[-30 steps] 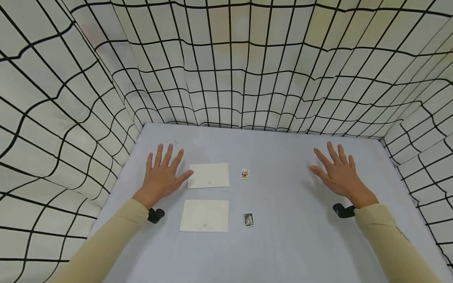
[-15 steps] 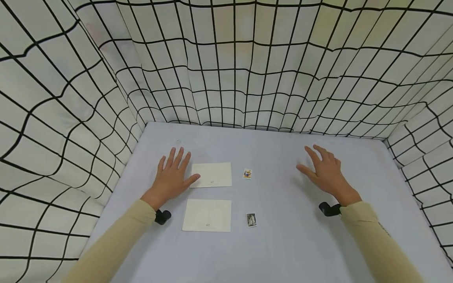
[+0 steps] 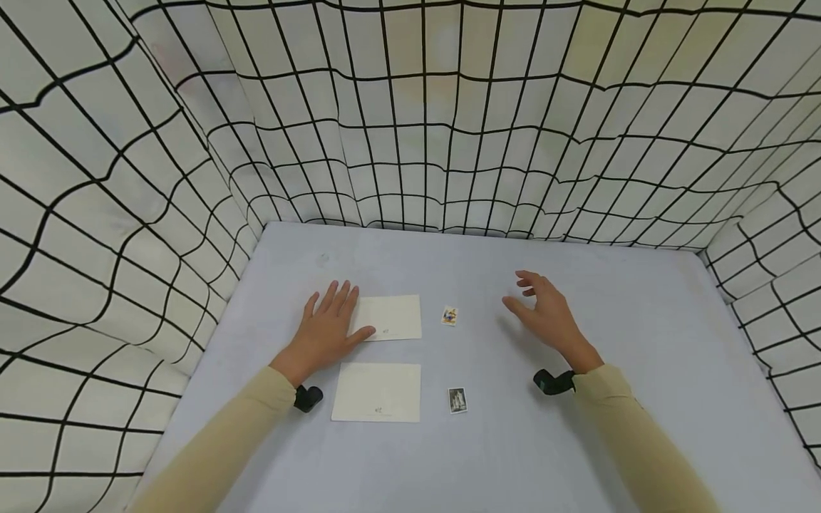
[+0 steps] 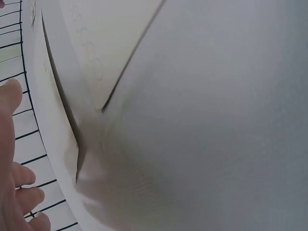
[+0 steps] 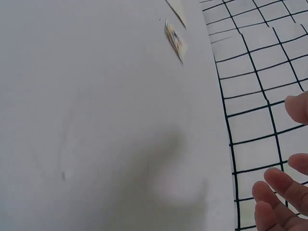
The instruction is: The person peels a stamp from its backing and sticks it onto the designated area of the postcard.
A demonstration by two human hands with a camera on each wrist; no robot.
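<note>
My left hand (image 3: pixel 326 331), fingers straight, overlaps the left edge of the farther cream envelope (image 3: pixel 394 317), its thumb across the lower left corner. In the left wrist view that envelope (image 4: pixel 55 106) lies just beyond the nearer one. The nearer cream envelope (image 3: pixel 377 392) lies flat below it, small print near its bottom edge. To the right of the envelopes are a colourful stamp (image 3: pixel 450 315) and, closer to me, a dark grey stamp (image 3: pixel 457 400). My right hand (image 3: pixel 545 313) hovers over the table right of the colourful stamp, fingers loosely bent, holding nothing.
A white-covered table (image 3: pixel 616 456) bears everything. Black netting (image 3: pixel 420 128) over pale walls closes in the back and both sides. A black wrist camera (image 3: pixel 553 382) is strapped to the right wrist, another black camera (image 3: pixel 308 399) to the left.
My right hand has moved left toward the stamps, its fingers bending. My left hand has shifted right and nearer, onto the farther envelope's edge. Envelopes and stamps keep their arrangement.
</note>
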